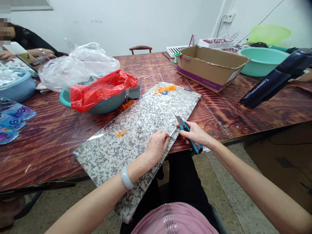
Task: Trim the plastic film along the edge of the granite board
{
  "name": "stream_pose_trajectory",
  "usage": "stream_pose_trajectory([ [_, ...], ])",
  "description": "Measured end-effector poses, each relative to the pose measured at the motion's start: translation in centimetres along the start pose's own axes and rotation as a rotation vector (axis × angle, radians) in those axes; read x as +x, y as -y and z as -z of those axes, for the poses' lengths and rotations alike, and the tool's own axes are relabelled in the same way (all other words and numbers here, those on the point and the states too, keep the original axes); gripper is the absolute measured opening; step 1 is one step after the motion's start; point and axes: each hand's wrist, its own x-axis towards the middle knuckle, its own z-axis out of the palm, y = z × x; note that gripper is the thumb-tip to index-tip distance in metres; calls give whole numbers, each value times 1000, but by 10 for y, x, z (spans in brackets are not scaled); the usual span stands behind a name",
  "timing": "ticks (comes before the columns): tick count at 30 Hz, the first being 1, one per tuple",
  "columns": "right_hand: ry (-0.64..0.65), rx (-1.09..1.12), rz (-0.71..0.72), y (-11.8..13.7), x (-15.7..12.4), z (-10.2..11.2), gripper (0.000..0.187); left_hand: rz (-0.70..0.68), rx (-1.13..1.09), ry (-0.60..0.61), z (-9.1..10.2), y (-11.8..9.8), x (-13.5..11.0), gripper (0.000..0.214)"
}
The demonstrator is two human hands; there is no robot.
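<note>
Here, the cutter (184,125) sits in the right hand (195,134).

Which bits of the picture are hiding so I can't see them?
Head view: one end of the thin pale rod, hidden by the left hand.
Head view: part of the utility knife, behind the right hand.
Head view: the inside of the teal basin, mostly covered by the red plastic bag.
Head view: the bottom of the cardboard box, behind its near wall.
Head view: part of the blue basin, cut by the left edge.
</note>
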Motion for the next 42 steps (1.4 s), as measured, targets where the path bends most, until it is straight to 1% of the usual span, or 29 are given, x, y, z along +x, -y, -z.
stream_pose_trajectory([
  [4,-1,6,-3,1,0,0,26,6,12,10,0,-1,1,15],
  [12,-14,82,-54,8,-4,-2,27,-53,-16,15,0,4,2,15],
  [20,11,165,-66,5,-5,-2,30,-57,3,24,1,4,2,17],
  [35,-2,106,-33,4,-7,-2,30,-74,-6,2,0,6,2,17],
  [42,15,72,-38,0,-6,-2,32,-75,-2,7,0,5,2,17],
])
